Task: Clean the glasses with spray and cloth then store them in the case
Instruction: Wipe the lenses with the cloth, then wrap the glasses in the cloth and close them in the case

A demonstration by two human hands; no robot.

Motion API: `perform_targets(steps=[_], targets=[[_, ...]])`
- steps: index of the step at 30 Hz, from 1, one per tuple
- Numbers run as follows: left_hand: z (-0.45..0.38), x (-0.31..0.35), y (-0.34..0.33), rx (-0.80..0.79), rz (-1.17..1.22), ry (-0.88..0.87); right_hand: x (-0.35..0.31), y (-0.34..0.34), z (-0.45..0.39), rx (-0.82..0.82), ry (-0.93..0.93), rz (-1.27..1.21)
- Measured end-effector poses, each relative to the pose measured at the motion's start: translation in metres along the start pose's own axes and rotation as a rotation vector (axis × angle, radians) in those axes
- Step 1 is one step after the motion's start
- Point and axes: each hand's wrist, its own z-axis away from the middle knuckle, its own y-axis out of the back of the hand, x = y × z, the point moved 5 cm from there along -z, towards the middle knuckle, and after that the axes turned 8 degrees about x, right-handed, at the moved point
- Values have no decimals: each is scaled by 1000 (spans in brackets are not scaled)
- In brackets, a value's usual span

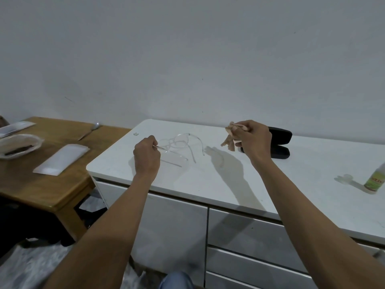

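Clear-framed glasses [180, 142] hang just above the white cabinet top [229, 180], temples unfolded and pointing toward me. My left hand [146, 157] pinches the frame at its left end. My right hand [253, 140] is raised to the right of the glasses, shut on a crumpled beige cloth [229, 138]. Behind that hand lies the black case [280, 146], open, partly hidden by the hand. The spray bottle [376, 180] with a green label stands at the right edge of the view, and a small clear cap [345, 177] lies beside it.
A wooden table [45, 180] stands to the left, lower than the cabinet, holding a white plastic bag [61, 159], a bowl [18, 146], a spoon [90, 131] and papers. Cabinet drawers [250, 236] face me below the top. A grey wall is behind.
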Motion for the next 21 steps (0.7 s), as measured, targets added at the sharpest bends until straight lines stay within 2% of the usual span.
perform_targets(steps=[9,15,21], targets=[[4,-3,14,-95,-99,-152,-10,-1,0,10,-2,49],[6,-3,17,-108,-16,-114,-23,8,1,-3,-6,26],[7,-5,14,-141,-38,-146,-34,17,-3,8,20,39]])
